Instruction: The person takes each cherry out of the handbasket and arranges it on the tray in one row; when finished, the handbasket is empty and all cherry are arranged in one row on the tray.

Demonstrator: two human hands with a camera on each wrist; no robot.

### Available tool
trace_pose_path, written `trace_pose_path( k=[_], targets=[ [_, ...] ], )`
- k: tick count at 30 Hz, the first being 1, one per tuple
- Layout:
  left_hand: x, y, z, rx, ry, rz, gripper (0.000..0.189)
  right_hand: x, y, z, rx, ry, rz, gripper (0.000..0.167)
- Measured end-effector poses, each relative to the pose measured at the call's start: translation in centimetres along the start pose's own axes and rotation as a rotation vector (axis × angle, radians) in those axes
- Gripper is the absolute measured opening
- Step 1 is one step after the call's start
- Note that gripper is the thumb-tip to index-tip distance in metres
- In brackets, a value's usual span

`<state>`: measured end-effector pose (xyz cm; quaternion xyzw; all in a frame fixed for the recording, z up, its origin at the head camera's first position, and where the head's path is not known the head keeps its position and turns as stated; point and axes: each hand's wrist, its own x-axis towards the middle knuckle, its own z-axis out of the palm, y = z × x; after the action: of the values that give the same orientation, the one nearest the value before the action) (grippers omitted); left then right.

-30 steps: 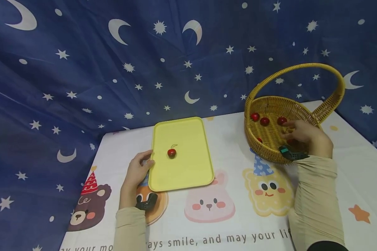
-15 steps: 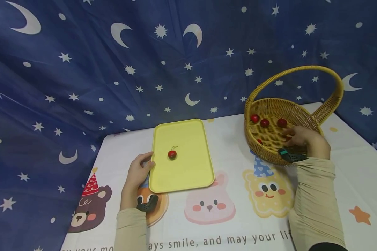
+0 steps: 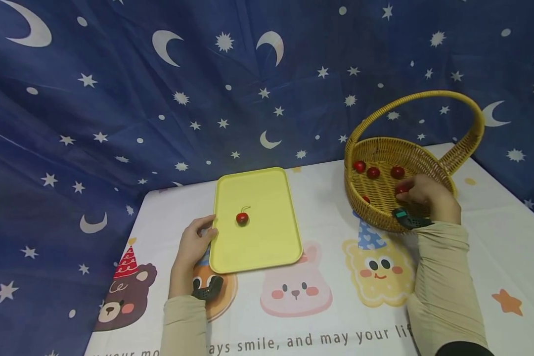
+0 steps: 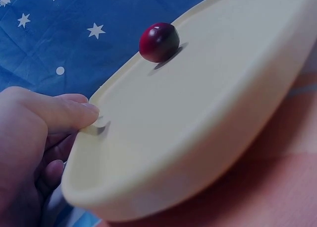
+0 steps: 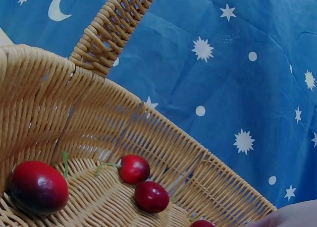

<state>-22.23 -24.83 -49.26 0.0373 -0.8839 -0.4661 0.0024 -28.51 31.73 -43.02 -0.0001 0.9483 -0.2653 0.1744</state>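
Note:
My left hand (image 3: 197, 241) holds the left edge of a yellow tray (image 3: 267, 247); the left wrist view has the thumb (image 4: 74, 114) over the rim and the other fingers outside it. One red cherry (image 3: 242, 218) with a thin stem lies on the tray. Inside a wicker basket (image 3: 420, 155), my right hand (image 3: 430, 194) pinches a red cherry (image 3: 402, 190) between thumb and fingers, partly covering it. Several more cherries (image 3: 373, 172) lie on the basket's floor. Only a sliver of that hand (image 5: 292, 217) enters the right wrist view, where its grip is hidden.
The basket's tall arched handle (image 3: 420, 95) rises above the right hand. A white cloth (image 3: 325, 198) printed with cartoon animals covers the table. Behind it hangs a dark blue curtain (image 3: 231, 123) with moons and stars.
My right hand has shifted slightly left in the basket, and a red cherry now shows at its fingertips. The left hand and the tray stay in place.

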Motion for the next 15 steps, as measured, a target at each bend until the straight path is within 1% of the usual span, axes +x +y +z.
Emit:
trace_pose_path(
  k=[3, 8, 10, 12, 15],
  targets=[
    [0.0, 0.0, 0.0, 0.001, 0.0, -0.002, 0.042, 0.2, -0.2, 0.0, 0.03, 0.029, -0.001, 0.05],
    [0.0, -0.2, 0.1, 0.01, 0.003, -0.016, 0.042, 0.2, -0.4, -0.1, 0.097, 0.109, -0.058, 0.051],
    [0.1, -0.2, 0.1, 0.016, 0.002, -0.019, 0.042, 0.1, -0.7, -0.3, 0.131, 0.144, -0.069, 0.052],
    [0.1, -0.1, 0.1, 0.026, 0.002, -0.024, 0.042, -0.1, -1.3, -0.6, 0.163, 0.175, -0.072, 0.055],
    [0.0, -0.1, 0.0, 0.024, -0.001, -0.027, 0.042, -0.8, -2.6, -1.1, 0.182, 0.243, -0.101, 0.057]
  ],
)
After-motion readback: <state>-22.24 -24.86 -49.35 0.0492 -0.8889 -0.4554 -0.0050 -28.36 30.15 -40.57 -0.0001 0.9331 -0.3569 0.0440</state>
